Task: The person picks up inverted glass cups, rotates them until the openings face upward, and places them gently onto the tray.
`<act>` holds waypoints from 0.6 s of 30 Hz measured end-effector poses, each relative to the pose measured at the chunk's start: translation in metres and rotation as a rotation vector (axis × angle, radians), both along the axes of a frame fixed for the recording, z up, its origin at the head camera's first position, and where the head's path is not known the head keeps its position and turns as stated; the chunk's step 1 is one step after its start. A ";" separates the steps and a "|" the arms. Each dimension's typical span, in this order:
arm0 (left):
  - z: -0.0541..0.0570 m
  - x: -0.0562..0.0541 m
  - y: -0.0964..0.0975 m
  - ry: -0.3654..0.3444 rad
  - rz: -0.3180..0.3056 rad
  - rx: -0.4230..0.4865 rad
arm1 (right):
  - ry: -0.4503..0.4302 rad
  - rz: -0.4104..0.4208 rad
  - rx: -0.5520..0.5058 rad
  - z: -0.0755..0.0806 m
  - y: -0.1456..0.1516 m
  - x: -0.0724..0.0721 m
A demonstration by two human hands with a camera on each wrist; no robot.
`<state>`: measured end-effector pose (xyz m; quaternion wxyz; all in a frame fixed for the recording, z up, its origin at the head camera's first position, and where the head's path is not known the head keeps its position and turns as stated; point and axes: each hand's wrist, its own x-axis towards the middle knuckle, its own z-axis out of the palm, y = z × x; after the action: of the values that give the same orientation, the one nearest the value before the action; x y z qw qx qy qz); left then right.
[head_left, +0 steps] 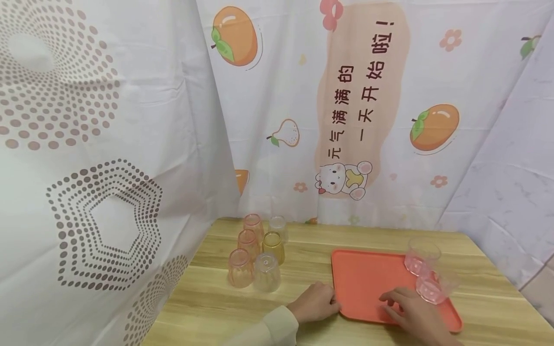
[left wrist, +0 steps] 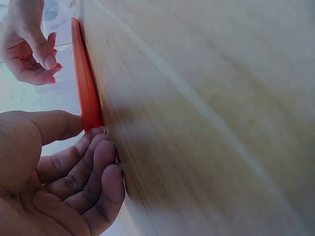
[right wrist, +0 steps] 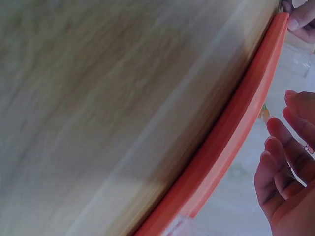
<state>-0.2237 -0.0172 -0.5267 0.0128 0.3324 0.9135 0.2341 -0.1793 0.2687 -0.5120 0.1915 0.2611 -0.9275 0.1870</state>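
A red rectangular tray [head_left: 368,278] lies on the wooden table. My left hand [head_left: 315,302] pinches its near left corner; in the left wrist view the thumb is on the rim and the fingers [left wrist: 93,162] curl at its lower edge. Over the tray's near right part hovers my right hand [head_left: 413,310], fingers loosely bent and holding nothing. The right wrist view shows those fingers [right wrist: 280,162] apart from the tray's rim [right wrist: 246,108]. Two clear bowl-like glasses, one farther back [head_left: 421,257] and one nearer [head_left: 434,288], are along the tray's right side.
Several upturned tumblers stand in two rows on the left of the table: pink ones [head_left: 240,269], an amber one [head_left: 273,247] and clear ones [head_left: 267,274]. Printed curtains [head_left: 277,96] hang behind the table and on its left side.
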 end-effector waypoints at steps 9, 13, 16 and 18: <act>0.003 0.002 0.000 -0.009 0.001 -0.003 | 0.031 0.046 -0.009 -0.001 -0.018 -0.002; 0.005 0.003 0.000 -0.011 0.008 -0.010 | 0.015 0.054 0.005 0.000 -0.027 -0.002; 0.006 0.003 0.000 -0.001 0.004 -0.014 | 0.033 0.085 -0.002 0.000 -0.034 -0.001; 0.006 0.003 0.000 0.003 -0.002 -0.012 | 0.031 0.102 -0.003 -0.001 -0.038 -0.001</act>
<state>-0.2206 -0.0173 -0.5206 0.0137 0.3338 0.9146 0.2278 -0.1802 0.2307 -0.5127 0.1965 0.3109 -0.9095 0.1938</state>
